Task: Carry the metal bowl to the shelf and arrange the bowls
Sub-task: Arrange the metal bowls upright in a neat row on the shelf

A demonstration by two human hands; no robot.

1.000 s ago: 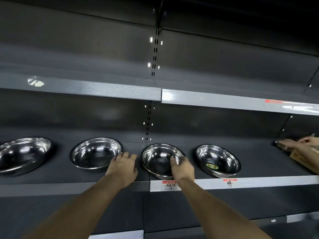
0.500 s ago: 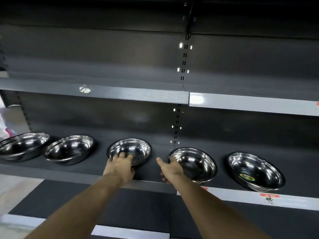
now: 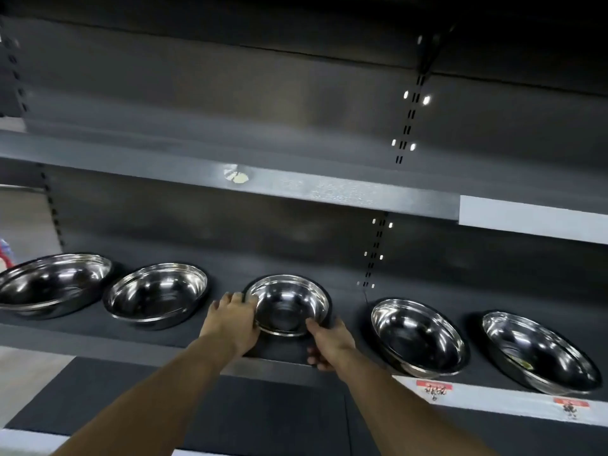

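Five round, polished stainless-steel bowls stand in a row on a dark grey, matte metal shelf (image 3: 171, 339), their mirror-like insides throwing back bright streaks of light. The middle shiny metal bowl (image 3: 288, 304) is the one being handled: a shallow, smooth-walled dish with a thin rolled rim, sitting near the shelf's front edge. The left hand (image 3: 232, 320) curls its fingers (image 3: 235, 299) round the bowl's left rim, and the right hand (image 3: 329, 343) grips the near right rim with the thumb on the lip and the other fingers tucked below. To the left stand a wider steel bowl (image 3: 158, 294) and, at the far end, the largest steel bowl (image 3: 54, 283), both tilted slightly toward the camera. To the right, well apart from the held one, sits a fourth steel bowl (image 3: 418, 335), and beyond it a fifth steel bowl (image 3: 539, 352) with a small yellow-green sticker inside; the other bowls hold nothing. Two red-and-white price labels (image 3: 434, 388) are stuck on the pale strip along the shelf's front. Above runs another grey speckled shelf edge (image 3: 329, 190), backed by dark panels and a slotted upright
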